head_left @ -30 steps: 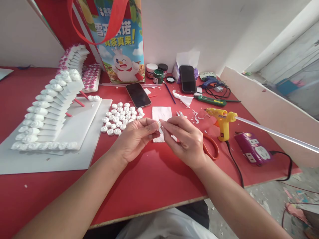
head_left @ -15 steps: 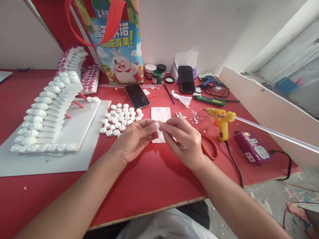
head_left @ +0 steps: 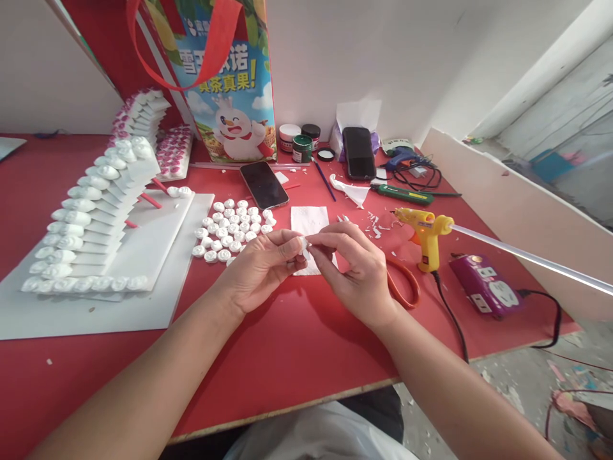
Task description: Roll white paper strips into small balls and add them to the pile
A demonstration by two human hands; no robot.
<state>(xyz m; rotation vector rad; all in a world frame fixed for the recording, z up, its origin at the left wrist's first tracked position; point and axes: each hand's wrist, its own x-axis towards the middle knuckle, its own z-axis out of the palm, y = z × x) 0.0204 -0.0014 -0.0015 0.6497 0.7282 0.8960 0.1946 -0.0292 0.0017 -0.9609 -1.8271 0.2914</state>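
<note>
Between the fingertips of both hands is a small white tissue rosette (head_left: 303, 243), partly covered by the fingers. My left hand (head_left: 262, 265) pinches it from the left with thumb and forefinger. From the right, my right hand (head_left: 357, 271) has its thumb and forefinger closed on its edge. Under the fingertips a white tissue sheet (head_left: 309, 219) lies on the red table (head_left: 287, 358). Several finished white rosettes (head_left: 233, 228) are grouped just left of the hands. Orange-handled scissors (head_left: 405, 287) lie beside my right hand, their blades partly hidden behind it.
At left, a stair-like model (head_left: 96, 236) edged with white rosettes stands on white boards. A yellow glue gun (head_left: 424, 233) with a long glue stick and a purple box (head_left: 486, 284) are at right. Behind are a phone (head_left: 264, 184), paint jars (head_left: 301, 147), a green-handled tool (head_left: 402, 193) and a bag (head_left: 230, 96).
The right fingers have shifted slightly at the rosette, the forefinger now more bent over it. The left hand keeps its pinch in nearly the same place.
</note>
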